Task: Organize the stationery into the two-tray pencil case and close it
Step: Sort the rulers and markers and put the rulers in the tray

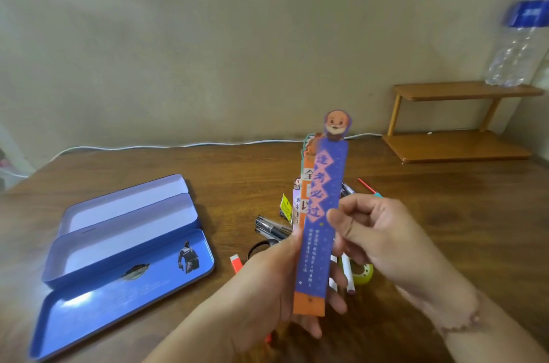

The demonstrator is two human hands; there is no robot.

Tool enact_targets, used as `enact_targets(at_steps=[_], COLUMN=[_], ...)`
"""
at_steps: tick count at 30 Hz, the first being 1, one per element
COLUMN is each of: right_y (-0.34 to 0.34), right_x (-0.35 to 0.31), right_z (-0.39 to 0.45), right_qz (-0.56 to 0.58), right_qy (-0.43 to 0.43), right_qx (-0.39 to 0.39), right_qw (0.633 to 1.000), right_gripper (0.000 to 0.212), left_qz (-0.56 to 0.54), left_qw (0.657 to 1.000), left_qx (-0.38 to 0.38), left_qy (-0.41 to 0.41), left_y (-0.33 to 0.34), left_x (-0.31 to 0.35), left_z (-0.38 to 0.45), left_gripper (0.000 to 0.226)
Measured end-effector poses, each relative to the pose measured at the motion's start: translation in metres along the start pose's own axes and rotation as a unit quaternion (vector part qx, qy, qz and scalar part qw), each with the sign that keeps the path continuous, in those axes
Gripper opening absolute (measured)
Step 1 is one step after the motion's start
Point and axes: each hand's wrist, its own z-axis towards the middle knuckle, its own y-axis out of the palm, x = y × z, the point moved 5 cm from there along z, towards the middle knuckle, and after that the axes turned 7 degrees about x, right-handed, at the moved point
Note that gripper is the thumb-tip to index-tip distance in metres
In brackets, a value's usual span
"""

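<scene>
My left hand (276, 282) holds a stack of bookmarks upright in front of me. The front one is a purple bookmark (325, 205) with a cartoon head on top, and an orange bookmark (306, 304) sits behind it. My right hand (377, 235) pinches the purple bookmark's right edge with thumb and fingers. The blue tin pencil case (127, 246) lies open on the table at the left, its two pale trays bare and its lid (118, 297) flat towards me. Pens (271, 227), a white marker (347, 273) and other stationery lie behind my hands.
A black hair tie (257, 245), a red-orange eraser (236, 263), a yellow-green tape roll (365, 273) and a red-teal pen (370, 188) lie on the wooden table (475, 214). A small wooden shelf (454, 122) with a plastic bottle (520, 35) stands far right. A white cable (178, 145) runs along the wall.
</scene>
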Motion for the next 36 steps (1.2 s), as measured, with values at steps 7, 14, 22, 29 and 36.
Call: enact_targets(at_steps=[7,14,22,29,36], right_y=[-0.005,0.001,-0.003,0.002,0.020], right_x=[0.000,0.012,0.005,0.020,0.031], right_z=[0.001,0.001,-0.003,0.002,-0.017], right_qz=[-0.211,-0.222,-0.302,-0.565,-0.648], right_qy=[-0.102,-0.109,-0.136,-0.081,-0.052], right_qx=[0.070,0.070,0.081,0.045,-0.152], right_qw=[0.970,0.966,0.940,0.820,0.744], right_gripper=[0.027,0.036,0.046,0.051,0.106], left_qz=[0.010,-0.061,-0.016,-0.075,-0.085], left_qw=[0.999,0.992,0.994,0.982,0.978], left_qx=[0.016,0.087,0.095,0.171,0.190], left_qy=[-0.033,-0.067,-0.051,-0.005,-0.012], left_y=[-0.005,-0.012,-0.029,-0.063,-0.065], left_x=[-0.009,-0.013,0.000,0.024,0.022], left_z=[0.002,-0.001,-0.006,-0.007,-0.008], left_gripper=[0.055,0.059,0.052,0.056,0.056])
